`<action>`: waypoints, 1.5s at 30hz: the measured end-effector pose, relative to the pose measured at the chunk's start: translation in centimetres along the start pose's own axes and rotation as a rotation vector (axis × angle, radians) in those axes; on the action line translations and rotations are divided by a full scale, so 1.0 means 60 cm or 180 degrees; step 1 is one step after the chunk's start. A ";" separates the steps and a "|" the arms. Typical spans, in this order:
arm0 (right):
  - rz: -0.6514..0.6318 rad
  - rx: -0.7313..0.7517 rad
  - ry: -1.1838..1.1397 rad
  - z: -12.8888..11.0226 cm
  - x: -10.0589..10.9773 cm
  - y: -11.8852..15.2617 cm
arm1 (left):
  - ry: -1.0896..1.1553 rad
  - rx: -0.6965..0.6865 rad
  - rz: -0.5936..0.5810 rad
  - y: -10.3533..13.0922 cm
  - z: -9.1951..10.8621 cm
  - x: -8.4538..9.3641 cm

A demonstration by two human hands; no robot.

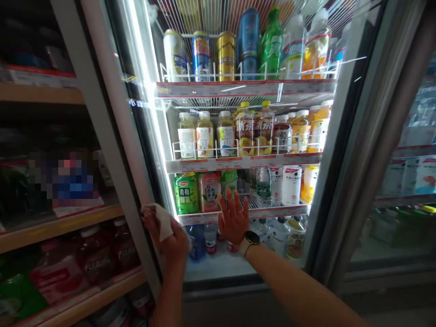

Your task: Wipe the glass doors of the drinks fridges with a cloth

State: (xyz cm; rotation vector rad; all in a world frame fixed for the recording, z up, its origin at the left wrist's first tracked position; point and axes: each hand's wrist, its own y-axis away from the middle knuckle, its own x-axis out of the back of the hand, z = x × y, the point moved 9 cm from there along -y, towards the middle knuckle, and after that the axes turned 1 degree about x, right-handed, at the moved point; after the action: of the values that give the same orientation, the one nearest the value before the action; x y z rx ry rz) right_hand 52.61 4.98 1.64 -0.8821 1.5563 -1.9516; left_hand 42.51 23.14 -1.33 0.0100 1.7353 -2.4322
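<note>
A pale cloth or tissue (165,223) is bunched in my left hand (170,240), which is at the left frame of a lit drinks fridge (112,104). My right hand (233,218), with a watch (252,238) on its wrist, is raised with fingers spread over the lower shelf edge; it appears to rest on the glass door, though contact is hard to tell. Behind it stand a green drink carton (186,194), a red drink carton (209,193) and a clear water bottle (264,187).
Tea bottles (245,129) line the middle shelf (238,162). Cans (226,56) and soda bottles stand on the top shelf. To the left is a wooden rack (61,229) with bottles. Another fridge door (378,150) stands at the right.
</note>
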 end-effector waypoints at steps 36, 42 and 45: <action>0.0026 0.0072 0.0020 0.002 -0.002 0.002 | 0.0282 -0.1404 -0.0479 0.084 0.143 -0.051; -0.0024 0.0047 -0.0010 0.002 -0.004 0.002 | -0.0103 -0.0514 -0.0147 0.018 0.017 0.005; -0.0010 0.0041 -0.0027 0.001 -0.004 0.002 | -0.0126 -0.0050 0.0023 0.010 -0.012 0.015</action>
State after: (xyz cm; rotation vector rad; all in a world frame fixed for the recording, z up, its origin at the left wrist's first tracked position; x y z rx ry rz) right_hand 52.83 5.06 1.47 -0.8870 1.5369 -1.9555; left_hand 41.67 23.52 -2.19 -0.0333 1.7346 -2.3971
